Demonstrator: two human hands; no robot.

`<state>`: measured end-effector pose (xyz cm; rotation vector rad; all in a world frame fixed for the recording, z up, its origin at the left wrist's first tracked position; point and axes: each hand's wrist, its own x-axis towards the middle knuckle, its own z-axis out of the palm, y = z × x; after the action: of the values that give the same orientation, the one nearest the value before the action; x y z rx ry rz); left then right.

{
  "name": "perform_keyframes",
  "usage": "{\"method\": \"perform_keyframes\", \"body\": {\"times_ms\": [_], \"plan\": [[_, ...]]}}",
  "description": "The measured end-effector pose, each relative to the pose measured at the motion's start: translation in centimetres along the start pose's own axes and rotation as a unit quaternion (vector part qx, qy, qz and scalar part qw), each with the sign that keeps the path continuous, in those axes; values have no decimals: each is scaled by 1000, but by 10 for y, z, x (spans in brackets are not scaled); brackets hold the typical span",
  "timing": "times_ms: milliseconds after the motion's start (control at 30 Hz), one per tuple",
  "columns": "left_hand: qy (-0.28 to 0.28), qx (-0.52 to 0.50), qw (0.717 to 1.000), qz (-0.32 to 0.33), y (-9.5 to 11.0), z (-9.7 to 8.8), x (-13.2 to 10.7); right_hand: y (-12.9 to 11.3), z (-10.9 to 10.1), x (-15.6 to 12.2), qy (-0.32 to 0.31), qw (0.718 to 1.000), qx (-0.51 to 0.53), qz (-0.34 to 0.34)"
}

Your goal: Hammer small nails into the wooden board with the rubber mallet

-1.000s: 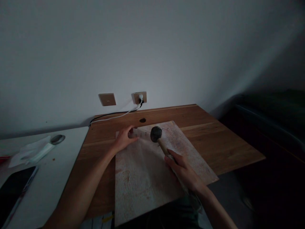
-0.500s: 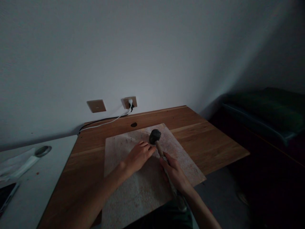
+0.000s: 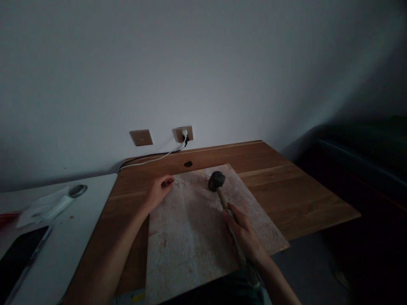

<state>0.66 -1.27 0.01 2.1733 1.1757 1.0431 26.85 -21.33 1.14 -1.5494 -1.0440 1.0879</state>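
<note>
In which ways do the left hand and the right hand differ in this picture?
The right hand grips the mallet; the left hand shows no tool, though a tiny item would be hard to see. The left hand is at the far left corner of the board, the right hand nearer the person, over the board's right part. Both are bare, with bent fingers.

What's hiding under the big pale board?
The board lies over the wooden table, which shows past its left, right and far edges. Whatever is directly beneath is covered and can't be seen.
</note>
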Motion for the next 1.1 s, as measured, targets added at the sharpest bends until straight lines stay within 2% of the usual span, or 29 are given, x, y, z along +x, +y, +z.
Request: {"method": "perform_keyframes", "body": {"times_ms": [67,300,433,567,667,900,1000,1100], "plan": [[-8,-25,1000,-13,-8,-3,-4,0,1,-1,-12,1000,2,11],[-18,-35,999,-11,-10,-5,-14,-1,4,-2,-9,999,3,51],[-8,-41,999,1,-16,-4,-18,1,3,-2,-4,999,-10,52],[-11,-50,999,11,-20,0,-19,0,5,-5,-6,1000,-17,24],[-2,-54,999,1,-24,2,-18,-10,18,-4,-41,999,0,8],[6,-111,993,-42,-29,4,-19,-46,74,22,-171,985,11,-26],[16,-124,990,-59,-28,5,-20,-47,88,31,-198,980,3,-35],[27,-127,989,-68,-27,5,-19,-42,92,34,-199,979,-7,-38]]}}
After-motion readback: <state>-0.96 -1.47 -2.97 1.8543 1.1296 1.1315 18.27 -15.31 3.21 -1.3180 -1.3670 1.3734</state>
